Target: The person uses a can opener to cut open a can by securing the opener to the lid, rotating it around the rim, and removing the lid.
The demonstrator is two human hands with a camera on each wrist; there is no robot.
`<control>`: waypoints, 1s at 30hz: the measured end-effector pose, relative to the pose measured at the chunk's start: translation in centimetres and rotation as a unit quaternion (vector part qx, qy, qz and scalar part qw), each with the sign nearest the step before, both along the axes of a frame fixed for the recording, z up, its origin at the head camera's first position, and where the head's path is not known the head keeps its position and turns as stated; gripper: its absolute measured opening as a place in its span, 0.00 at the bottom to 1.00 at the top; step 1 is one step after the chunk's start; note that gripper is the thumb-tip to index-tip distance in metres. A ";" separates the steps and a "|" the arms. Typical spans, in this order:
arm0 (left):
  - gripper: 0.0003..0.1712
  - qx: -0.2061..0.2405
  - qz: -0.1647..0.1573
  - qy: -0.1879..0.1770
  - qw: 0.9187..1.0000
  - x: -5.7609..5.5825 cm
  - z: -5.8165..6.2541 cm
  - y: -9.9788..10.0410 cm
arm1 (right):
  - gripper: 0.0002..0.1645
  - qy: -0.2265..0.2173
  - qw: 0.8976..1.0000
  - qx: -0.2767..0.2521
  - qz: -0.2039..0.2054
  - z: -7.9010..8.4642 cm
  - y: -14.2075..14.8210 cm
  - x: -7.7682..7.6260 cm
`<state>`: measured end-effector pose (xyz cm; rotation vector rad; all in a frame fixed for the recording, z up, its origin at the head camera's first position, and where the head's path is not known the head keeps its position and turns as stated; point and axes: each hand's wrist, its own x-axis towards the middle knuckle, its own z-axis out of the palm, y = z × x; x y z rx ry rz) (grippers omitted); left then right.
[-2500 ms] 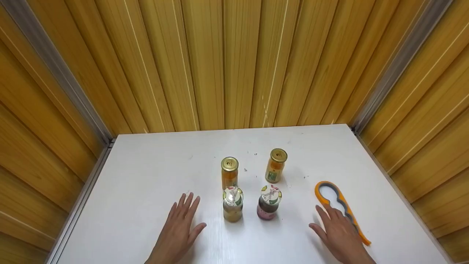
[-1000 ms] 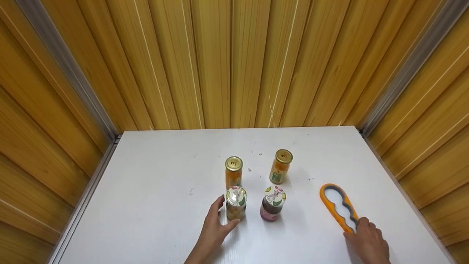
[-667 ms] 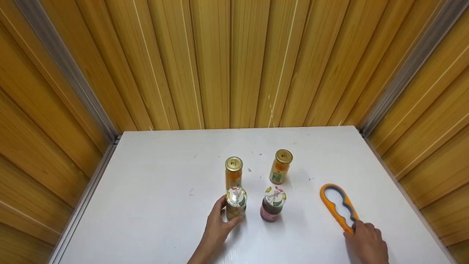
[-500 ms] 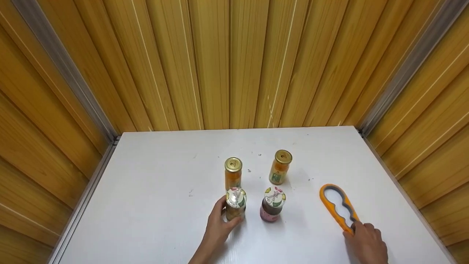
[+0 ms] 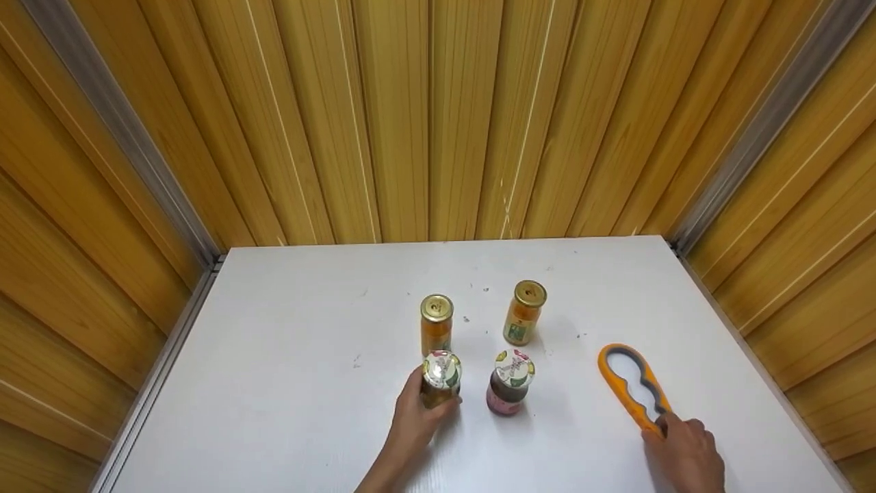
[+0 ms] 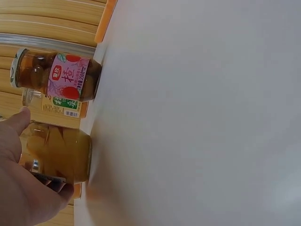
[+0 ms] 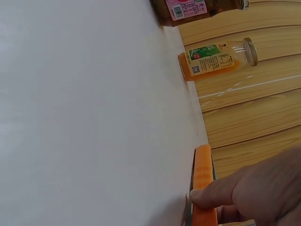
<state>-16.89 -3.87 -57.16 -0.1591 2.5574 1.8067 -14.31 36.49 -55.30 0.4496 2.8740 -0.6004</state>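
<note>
Wood-grain panels [image 5: 397, 123] and metal posts [image 5: 131, 137] suggest an enclosed booth [image 5: 766, 226].

The white table [image 5: 294, 349] carries three lidded jars [image 5: 508, 396]; a fourth jar [image 5: 441, 371] and an orange tool [image 5: 618, 389] seemingly touch it.

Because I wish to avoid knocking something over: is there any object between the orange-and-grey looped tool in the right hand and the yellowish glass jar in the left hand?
Yes. A pink-labelled round glass jar stands upright on the white table, between the looped tool and the held jar.
</note>
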 end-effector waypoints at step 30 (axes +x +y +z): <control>0.42 0.030 -0.058 0.054 0.996 -0.4 -0.3 -0.4 | 0.27 0.005 0.961 -0.277 -0.018 5.4 -2.3 1.1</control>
